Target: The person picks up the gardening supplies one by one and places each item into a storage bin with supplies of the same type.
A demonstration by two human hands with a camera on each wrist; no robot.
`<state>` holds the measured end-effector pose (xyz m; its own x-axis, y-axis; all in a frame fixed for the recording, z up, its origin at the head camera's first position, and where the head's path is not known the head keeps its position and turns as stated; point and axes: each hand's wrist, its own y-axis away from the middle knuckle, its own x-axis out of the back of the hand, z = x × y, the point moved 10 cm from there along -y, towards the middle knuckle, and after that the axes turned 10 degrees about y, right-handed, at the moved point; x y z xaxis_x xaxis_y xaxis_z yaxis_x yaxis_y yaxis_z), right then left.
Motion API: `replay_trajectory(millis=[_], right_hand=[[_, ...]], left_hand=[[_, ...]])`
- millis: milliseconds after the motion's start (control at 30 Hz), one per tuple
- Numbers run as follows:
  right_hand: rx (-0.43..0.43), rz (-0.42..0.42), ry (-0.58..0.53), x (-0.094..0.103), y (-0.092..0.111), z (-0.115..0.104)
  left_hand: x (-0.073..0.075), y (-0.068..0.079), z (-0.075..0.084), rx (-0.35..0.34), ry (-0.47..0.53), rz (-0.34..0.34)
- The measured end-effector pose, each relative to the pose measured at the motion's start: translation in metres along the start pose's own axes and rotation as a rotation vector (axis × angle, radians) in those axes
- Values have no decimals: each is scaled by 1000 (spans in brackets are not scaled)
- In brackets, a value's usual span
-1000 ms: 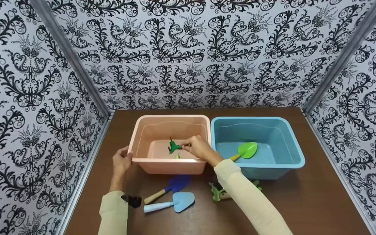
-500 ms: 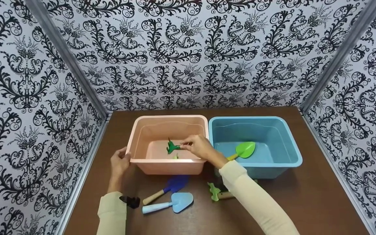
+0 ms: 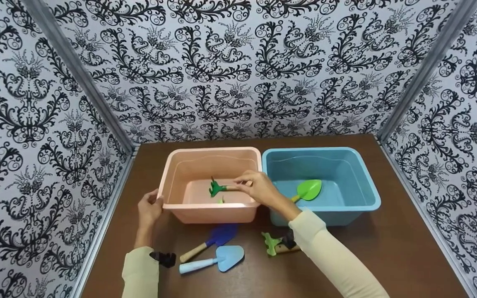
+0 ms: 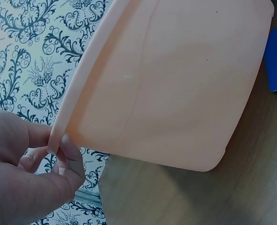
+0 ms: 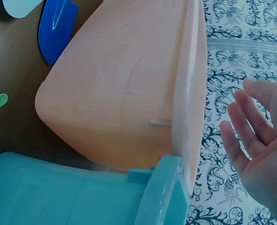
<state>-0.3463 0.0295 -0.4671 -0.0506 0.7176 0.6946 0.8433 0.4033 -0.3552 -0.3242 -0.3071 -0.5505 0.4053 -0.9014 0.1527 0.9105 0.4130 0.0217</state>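
My left hand [image 3: 149, 209] pinches the left rim of a peach plastic tub [image 4: 185, 89], thumb and fingers on either side of the edge. Over the right part of that tub is my right hand [image 3: 261, 190], its fingers loosely bent and apart with nothing between them in the right wrist view. Just beside those fingertips, a small green hand rake [image 3: 217, 187] with a wooden handle lies in the tub. A light green piece [image 3: 221, 201] shows behind the tub's front rim, mostly hidden.
A blue tub [image 3: 325, 209] adjoins on the right, holding a green trowel [image 3: 309, 189] with a yellow handle. In front lie a dark blue trowel [image 3: 222, 235], a light blue trowel [image 3: 229, 257] and a light green hand rake [image 3: 271, 244], partly behind my right arm.
My right fingers have let go of the green hand rake and drawn slightly right, so more of its wooden handle shows. My left hand keeps its hold on the tub rim.
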Motion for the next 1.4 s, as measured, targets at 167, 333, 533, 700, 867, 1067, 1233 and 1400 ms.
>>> replay_trajectory(millis=[167, 333, 533, 700, 867, 1067, 1233, 1400], right_hand=[[14, 13, -19, 5, 8, 1], [7, 47, -38, 14, 18, 2], [8, 79, -77, 24, 29, 2], [3, 108, -105, 36, 40, 3], [15, 136, -120, 45, 48, 2], [3, 137, -81, 50, 57, 5], [-3, 134, -86, 54, 67, 7], [-9, 147, -90, 59, 78, 13]], left_hand=[[4, 1, -1, 17, -12, 6], [4, 2, -4, 26, -31, 0], [2, 3, -4, 33, -24, 0], [0, 3, -1, 5, -57, -14], [1, 3, 2, -32, -87, 14], [-1, 2, -3, 8, -53, 7], [1, 1, 0, -6, -50, 28], [1, 1, 1, -1, -46, 23]])
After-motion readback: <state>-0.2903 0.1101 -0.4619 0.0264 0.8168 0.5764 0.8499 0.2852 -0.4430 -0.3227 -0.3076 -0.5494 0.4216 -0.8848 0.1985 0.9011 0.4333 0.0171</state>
